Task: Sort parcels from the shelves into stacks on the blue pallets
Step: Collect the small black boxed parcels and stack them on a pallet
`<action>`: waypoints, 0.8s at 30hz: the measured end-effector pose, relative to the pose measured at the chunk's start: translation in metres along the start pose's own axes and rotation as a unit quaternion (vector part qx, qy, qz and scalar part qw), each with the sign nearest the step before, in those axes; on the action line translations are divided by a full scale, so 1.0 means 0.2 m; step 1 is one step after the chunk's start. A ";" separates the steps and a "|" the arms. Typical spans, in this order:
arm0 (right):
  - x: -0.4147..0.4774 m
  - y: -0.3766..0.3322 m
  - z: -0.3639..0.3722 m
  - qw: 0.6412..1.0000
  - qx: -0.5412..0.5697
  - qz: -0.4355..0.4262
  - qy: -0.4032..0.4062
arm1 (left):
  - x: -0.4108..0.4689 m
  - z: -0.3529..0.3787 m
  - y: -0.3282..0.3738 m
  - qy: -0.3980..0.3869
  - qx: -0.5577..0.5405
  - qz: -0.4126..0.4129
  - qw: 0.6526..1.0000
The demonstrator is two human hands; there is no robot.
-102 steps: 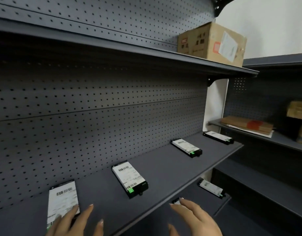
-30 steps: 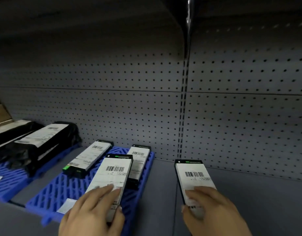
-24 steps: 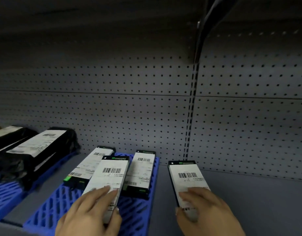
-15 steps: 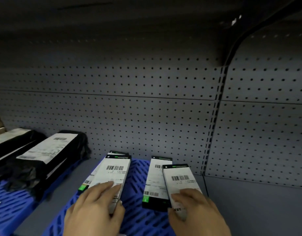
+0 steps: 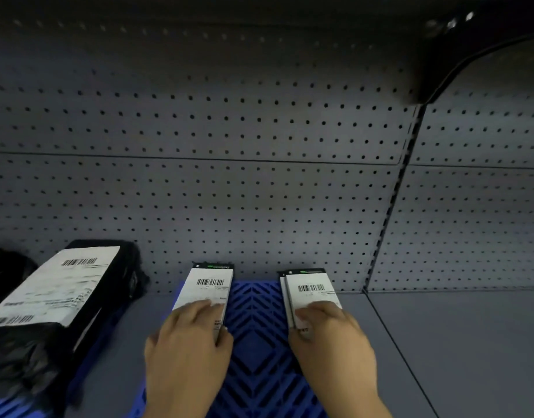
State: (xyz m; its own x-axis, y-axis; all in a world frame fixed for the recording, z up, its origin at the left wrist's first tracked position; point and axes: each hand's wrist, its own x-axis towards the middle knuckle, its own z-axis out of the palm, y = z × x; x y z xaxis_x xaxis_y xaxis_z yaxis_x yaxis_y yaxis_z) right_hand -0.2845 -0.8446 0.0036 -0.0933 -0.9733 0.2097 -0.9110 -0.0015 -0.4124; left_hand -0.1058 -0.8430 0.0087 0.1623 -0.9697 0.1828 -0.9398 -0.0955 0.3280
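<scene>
Two grips closed | left hand (image 5: 184,354) holds left parcel (image 5: 207,289) | right hand (image 5: 332,348) holds right parcel (image 5: 312,291) | long axes toward pegboard (image 5: 229,191)

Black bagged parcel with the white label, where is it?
The black bagged parcel lies far left in the head view, left of the centre blue plastic pallet.

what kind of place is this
Probably a parcel sorting or storage room: grey pegboard shelving, a blue pallet, and barcode-labelled parcels, the left box gripped by the left hand, the right box by the right hand.
</scene>
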 end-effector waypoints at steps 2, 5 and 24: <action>0.02 -0.02 0.02 1.000 -0.001 0.006 -0.005 | 0.02 0.01 -0.01 -0.010 -0.005 0.001 1.000; 0.05 -0.03 0.04 1.000 0.007 0.008 -0.005 | 0.05 0.01 -0.02 -0.017 -0.013 0.004 1.000; -0.48 0.23 -0.17 0.981 0.039 0.011 0.189 | -0.22 0.06 0.16 0.072 -0.062 0.282 0.955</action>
State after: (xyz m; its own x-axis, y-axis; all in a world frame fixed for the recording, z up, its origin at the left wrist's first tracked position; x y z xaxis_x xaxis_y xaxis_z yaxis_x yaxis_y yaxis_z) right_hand -0.3303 -0.7424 -0.0051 -0.2674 -0.8188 0.5080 -0.8755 -0.0137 -0.4831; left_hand -0.1476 -0.8057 -0.0008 -0.3114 -0.8172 0.4851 -0.8485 0.4689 0.2452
